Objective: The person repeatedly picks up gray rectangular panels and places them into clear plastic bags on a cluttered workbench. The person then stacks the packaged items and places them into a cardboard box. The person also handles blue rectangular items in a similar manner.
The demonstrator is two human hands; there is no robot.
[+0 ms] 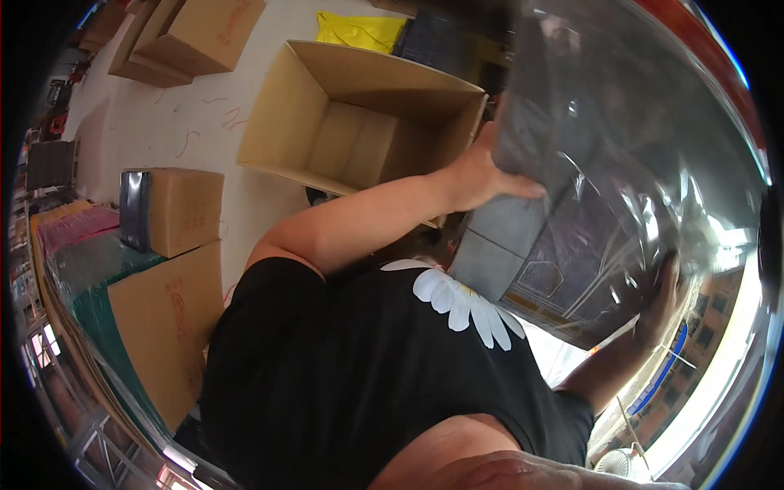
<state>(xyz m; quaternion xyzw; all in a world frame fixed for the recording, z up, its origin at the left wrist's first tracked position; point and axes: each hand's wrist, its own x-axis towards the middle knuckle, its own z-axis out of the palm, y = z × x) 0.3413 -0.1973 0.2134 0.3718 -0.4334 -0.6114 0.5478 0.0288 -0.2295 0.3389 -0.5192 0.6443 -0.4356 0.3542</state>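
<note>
A large dark grey bundle (563, 261), boxy and covered with clear shiny plastic (621, 106), is raised at the right, close to my chest. Pale lines mark one of its sides. My left hand (480, 173) grips its near left edge, thumb laid over the plastic and the other fingers partly hidden. On the bundle's lower right side, my right hand (663, 304) presses against the plastic, its fingertips partly covered by glare. Just left of the bundle, beyond my left forearm, stands an open cardboard box (282, 135) whose visible inside holds nothing.
Closed cartons (204, 37) stand on the pale floor (184, 114) at the far left. Nearer on the left are a brown carton (188, 212), a cardboard sheet (167, 335) and green wrapped goods (98, 310). A yellow bag (355, 31) lies behind the open box. A white fan (622, 464) is at lower right.
</note>
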